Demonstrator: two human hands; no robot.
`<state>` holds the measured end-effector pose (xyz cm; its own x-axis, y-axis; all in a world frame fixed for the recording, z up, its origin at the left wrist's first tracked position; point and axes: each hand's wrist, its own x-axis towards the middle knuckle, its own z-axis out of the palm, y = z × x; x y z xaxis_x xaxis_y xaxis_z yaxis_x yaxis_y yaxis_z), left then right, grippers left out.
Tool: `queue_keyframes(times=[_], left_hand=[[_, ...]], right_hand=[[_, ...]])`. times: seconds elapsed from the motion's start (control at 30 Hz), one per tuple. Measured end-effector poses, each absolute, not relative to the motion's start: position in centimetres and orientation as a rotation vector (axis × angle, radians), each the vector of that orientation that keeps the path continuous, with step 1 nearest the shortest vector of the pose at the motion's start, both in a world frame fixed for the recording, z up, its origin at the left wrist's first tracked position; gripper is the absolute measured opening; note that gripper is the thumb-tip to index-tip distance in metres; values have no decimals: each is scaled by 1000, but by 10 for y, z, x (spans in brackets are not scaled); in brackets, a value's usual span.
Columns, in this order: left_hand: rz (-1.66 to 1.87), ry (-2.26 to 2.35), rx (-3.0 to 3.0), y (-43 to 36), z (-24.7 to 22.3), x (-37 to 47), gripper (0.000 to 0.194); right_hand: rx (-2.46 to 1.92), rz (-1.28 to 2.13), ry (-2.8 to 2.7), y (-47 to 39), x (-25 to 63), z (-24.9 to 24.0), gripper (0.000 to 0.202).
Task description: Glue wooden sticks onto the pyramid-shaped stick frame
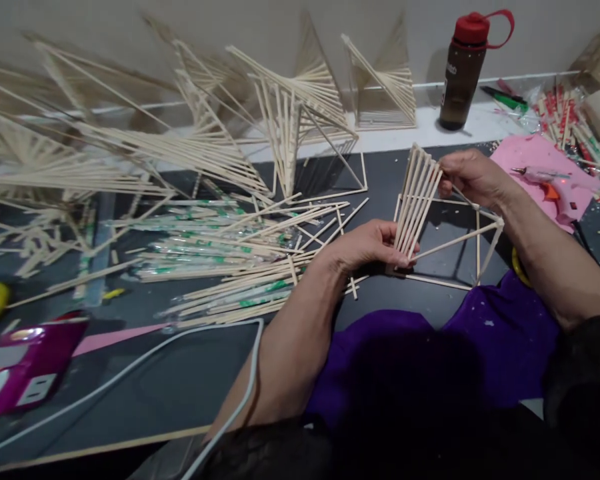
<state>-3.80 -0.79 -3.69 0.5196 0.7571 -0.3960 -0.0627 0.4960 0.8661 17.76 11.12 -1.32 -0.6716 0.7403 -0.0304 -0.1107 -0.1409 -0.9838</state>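
A small frame of wooden sticks (419, 203), with a fan of several sticks along one side, is held between my hands above the dark table. My left hand (370, 245) is closed on the lower end of the fan, thumb at its bottom corner. At the fan's upper right corner, my right hand (473, 177) pinches the frame; some of its fingers are hidden behind the sticks. The frame's open square part reaches right, below my right wrist. Loose wooden sticks (280, 267), some in clear and green wrappers, lie just left of my left hand.
Several twisted stick structures (300, 93) stand along the wall. A dark bottle (460, 80) with a red lid is at the back. A glue gun (550, 183) rests on pink paper (515, 157) at right. A magenta device (35, 360) and white cable (180, 350) are at left.
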Motion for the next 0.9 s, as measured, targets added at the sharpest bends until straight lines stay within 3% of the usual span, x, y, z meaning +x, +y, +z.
queue_keyframes(times=[0.67, 0.9], left_hand=[[564, 849, 880, -5, -41, -37, 33], [680, 813, 868, -2, -40, -37, 53]], right_hand=[[-690, 1896, -1516, 107, 177, -7, 36], [-654, 1871, -1527, 112, 176, -13, 45]])
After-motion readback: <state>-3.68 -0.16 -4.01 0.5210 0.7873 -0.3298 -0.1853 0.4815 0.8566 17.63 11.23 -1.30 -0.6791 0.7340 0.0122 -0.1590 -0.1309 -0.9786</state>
